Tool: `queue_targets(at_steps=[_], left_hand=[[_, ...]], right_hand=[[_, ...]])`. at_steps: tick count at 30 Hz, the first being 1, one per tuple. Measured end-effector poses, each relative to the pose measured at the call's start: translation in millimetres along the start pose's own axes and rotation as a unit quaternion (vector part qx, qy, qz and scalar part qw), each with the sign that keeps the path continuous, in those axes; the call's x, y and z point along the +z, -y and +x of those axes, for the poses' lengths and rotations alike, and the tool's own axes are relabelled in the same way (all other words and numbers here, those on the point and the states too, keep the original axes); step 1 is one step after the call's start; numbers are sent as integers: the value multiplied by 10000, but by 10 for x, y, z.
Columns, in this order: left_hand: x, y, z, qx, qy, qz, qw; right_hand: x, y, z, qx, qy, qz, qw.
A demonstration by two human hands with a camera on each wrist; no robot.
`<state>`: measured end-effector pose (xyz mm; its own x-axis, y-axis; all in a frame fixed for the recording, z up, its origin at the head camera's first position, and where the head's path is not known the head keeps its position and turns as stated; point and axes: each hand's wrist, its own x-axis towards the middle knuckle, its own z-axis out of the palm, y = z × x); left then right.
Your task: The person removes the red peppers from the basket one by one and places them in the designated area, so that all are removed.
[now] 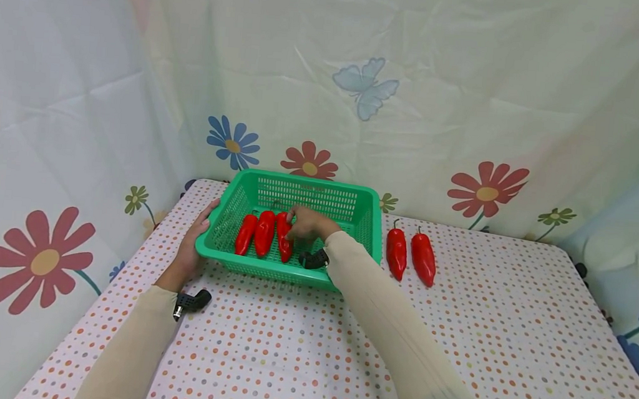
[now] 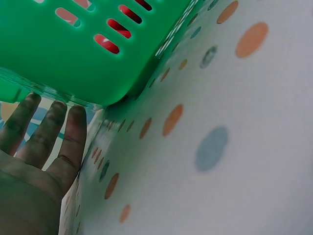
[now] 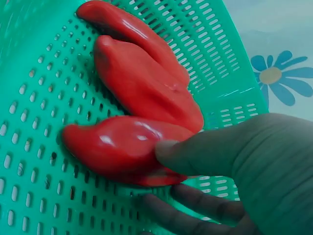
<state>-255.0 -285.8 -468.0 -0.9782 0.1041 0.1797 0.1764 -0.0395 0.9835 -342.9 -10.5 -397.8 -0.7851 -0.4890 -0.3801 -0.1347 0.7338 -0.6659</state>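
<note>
Fingers of my right hand hold a red pepper lightly: thumb laid on its upper side, the others bent against its far edge in the right wrist view. I have the right arm slanting up from the lower right of the head view, over the near rim of the green basket, palm turned down. On my left side, the arm rises from the lower left, and the left hand touches the basket's left edge, its fingers straight and a little spread beneath the rim.

That held pepper lies inside the basket, just left of the centre of the head view, rightmost of three. Its long axis runs nearly upright there, top leaning slightly left, narrow end toward the frame's bottom; my right wrist view shows that end pointing left. Beside it, I see a middle pepper and a left pepper nearly parallel. Two more peppers lie on the worktop, right of the basket, stems up the frame.
</note>
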Motion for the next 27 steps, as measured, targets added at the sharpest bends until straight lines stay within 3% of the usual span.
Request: queue_targets(at_steps=[4, 11, 27], left_hand=[[1, 1, -5, 29, 7, -2, 10000], [-6, 24, 1, 65, -9, -67, 10000], [5, 27, 4, 70, -43, -72, 9999]], right_hand=[[9, 7, 16, -163, 2, -179, 9997], [27, 6, 20, -347, 368, -490, 9975], [48, 38, 9, -356, 602, -657, 9954]])
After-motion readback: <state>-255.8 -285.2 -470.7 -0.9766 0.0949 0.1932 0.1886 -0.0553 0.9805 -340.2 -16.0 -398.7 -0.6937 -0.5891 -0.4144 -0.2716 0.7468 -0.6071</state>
